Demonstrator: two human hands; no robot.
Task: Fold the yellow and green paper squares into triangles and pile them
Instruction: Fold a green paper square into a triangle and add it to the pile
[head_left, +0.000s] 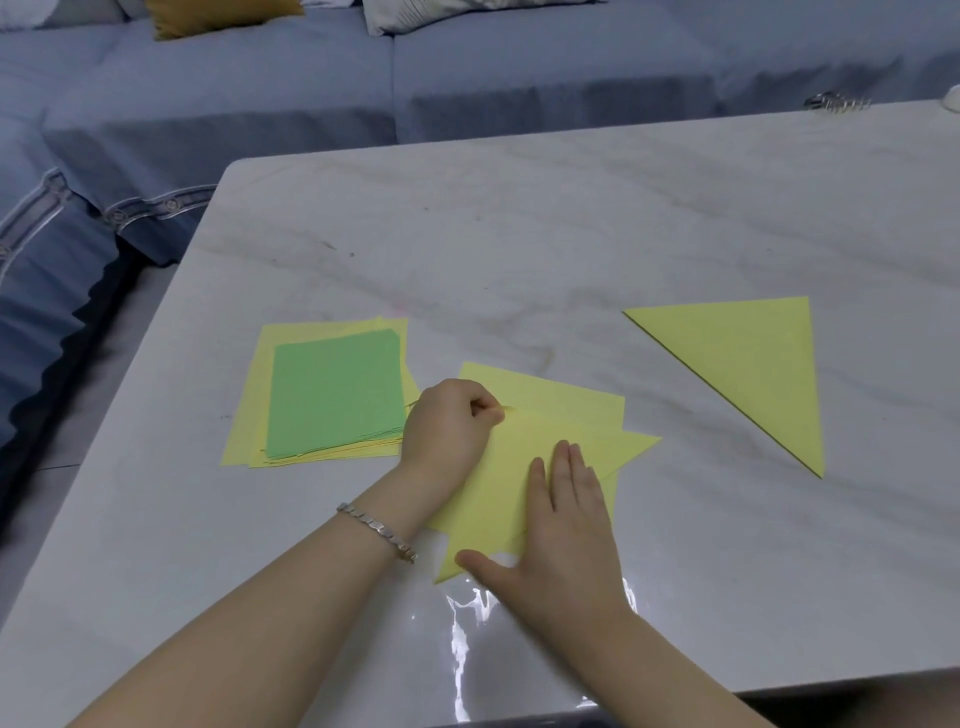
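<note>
Marble table (519, 234): left hand (447, 421) fingers pinch yellow sheet (498, 483); right hand (561, 519) fingers together, flat on it.

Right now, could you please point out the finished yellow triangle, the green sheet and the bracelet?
finished yellow triangle (756, 364): head view, middle of its face.
green sheet (335, 392): head view, centre of the stack's top sheet.
bracelet (376, 530): head view, links across the left wrist.
</note>
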